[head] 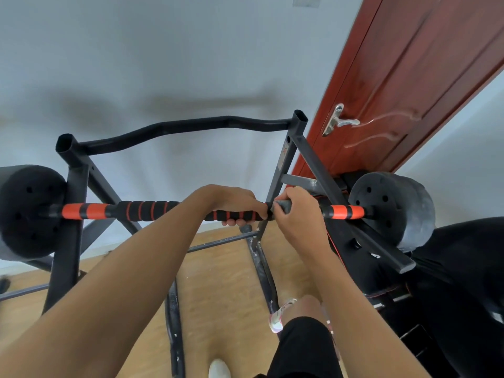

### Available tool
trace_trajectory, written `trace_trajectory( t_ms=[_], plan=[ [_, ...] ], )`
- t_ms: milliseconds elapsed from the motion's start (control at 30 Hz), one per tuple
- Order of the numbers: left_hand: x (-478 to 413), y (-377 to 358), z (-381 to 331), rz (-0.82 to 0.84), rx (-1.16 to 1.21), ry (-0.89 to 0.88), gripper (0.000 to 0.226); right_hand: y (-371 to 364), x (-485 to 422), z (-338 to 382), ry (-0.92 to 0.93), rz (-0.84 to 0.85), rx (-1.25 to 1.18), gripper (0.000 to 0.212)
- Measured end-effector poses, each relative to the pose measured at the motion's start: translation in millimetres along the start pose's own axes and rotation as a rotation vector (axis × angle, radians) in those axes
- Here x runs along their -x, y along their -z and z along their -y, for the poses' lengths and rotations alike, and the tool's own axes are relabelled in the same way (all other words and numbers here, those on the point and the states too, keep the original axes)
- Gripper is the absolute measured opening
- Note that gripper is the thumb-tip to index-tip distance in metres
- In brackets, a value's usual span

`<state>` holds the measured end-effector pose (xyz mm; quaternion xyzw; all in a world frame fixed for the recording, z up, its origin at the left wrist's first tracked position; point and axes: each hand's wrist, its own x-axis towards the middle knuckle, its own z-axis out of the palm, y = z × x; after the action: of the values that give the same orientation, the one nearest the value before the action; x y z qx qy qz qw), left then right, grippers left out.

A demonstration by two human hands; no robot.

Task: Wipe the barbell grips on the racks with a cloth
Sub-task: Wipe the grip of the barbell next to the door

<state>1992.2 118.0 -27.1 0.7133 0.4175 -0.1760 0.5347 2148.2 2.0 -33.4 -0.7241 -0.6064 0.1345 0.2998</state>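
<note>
A barbell (147, 210) with a black foam grip ringed in orange lies across a dark metal rack (72, 186). Grey weight plates sit at both ends, the left plate (24, 211) and the right plate (392, 205). My left hand (234, 203) wraps around the grip just right of its middle. Beside it, my right hand (294, 214) holds a small grey cloth (283, 207) pressed on the bar near the right rack upright (281, 181). The two hands almost touch.
A red-brown door (409, 77) with a silver handle (338, 121) stands right behind the rack. A curved black bar (191, 126) spans the rack top against the white wall. Below are a wooden floor (223, 282), rack base tubes, my feet and a black bench at right.
</note>
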Motion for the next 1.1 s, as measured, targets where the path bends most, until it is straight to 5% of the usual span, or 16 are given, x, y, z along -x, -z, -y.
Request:
trace_trajectory(
  t_ms=[233,533,800,1000,1100],
  plan=[
    [-5,-11,7,-0.202,-0.229,-0.099,0.032,6,-28,14,-0.009,0.112,0.225,0.007],
    [-9,-28,10,-0.438,-0.484,-0.098,0.034,19,-15,8,0.002,0.196,0.286,0.018],
    [1,-60,19,-0.848,-0.877,-0.094,0.027,13,-22,29,0.033,0.188,0.438,0.015],
    [3,-40,-7,-0.477,-0.67,0.029,0.03,32,-15,20,0.027,0.318,0.406,0.01],
    [-3,-32,-9,-0.331,-0.416,0.023,0.033,33,-8,14,0.067,0.25,0.361,0.01]
  ],
)
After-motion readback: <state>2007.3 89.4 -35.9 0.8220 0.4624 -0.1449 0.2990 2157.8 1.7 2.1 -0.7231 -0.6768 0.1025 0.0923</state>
